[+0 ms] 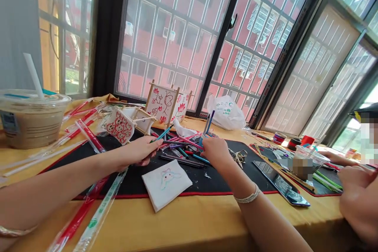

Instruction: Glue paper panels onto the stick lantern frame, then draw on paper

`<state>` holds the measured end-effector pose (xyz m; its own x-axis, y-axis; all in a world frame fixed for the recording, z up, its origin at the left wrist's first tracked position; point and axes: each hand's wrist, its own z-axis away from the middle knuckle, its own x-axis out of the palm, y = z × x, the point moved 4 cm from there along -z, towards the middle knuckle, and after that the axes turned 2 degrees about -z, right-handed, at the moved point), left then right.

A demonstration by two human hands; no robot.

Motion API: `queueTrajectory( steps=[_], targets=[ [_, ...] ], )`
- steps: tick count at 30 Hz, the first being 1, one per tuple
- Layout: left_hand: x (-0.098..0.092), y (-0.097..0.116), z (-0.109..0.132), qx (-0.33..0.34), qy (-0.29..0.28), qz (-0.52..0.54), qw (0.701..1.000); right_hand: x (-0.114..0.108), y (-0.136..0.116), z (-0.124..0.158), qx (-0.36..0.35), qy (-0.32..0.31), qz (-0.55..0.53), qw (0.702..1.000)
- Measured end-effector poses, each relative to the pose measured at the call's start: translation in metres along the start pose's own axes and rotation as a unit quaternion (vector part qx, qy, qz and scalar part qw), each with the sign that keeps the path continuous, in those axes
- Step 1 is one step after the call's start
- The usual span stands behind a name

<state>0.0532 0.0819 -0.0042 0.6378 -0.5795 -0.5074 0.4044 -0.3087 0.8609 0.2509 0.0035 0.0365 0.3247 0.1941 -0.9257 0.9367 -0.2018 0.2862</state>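
Note:
My left hand (141, 150) is closed around a thin teal pen (164, 133), whose tip points up and to the right. My right hand (216, 150) is closed on a bundle of upright pens (210, 122), blue and dark, which may stand in a small holder mostly hidden by the fingers. Between the hands, loose pens (184, 153) lie in a heap on the black mat (132, 185). Below them rests a white folded napkin (167, 184) with a small drawing in blue, pink and red.
Paper lanterns (120, 125) with wooden frames and a white plastic bag (226, 112) stand behind. A drink cup (31, 120) and plastic-wrapped strips (102, 208) are at the left. At the right are a phone (280, 183), another cup (305, 163) and a person's hand (356, 177).

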Motion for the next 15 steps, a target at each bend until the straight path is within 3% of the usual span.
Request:
queueTrajectory(
  steps=[5, 8, 10, 13, 15],
  targets=[
    [0.001, -0.004, -0.004, 0.042, -0.016, 0.035, 0.998, -0.003, 0.000, 0.000, 0.046, 0.018, -0.024, 0.999],
    [0.004, -0.002, -0.006, 0.054, -0.029, 0.041, 0.997, -0.008, -0.009, 0.002, 0.037, 0.090, -0.056, 0.994],
    [0.007, -0.001, -0.007, 0.052, -0.038, 0.038, 0.997, -0.013, -0.022, 0.005, -0.050, 0.168, -0.098, 0.980],
    [0.013, 0.003, -0.007, 0.070, -0.056, 0.019, 0.996, -0.017, -0.046, 0.015, -0.228, 0.250, -0.141, 0.930],
    [0.017, 0.008, -0.004, 0.097, -0.073, 0.004, 0.993, -0.016, -0.053, 0.018, -0.265, 0.272, -0.147, 0.913]
  ],
)
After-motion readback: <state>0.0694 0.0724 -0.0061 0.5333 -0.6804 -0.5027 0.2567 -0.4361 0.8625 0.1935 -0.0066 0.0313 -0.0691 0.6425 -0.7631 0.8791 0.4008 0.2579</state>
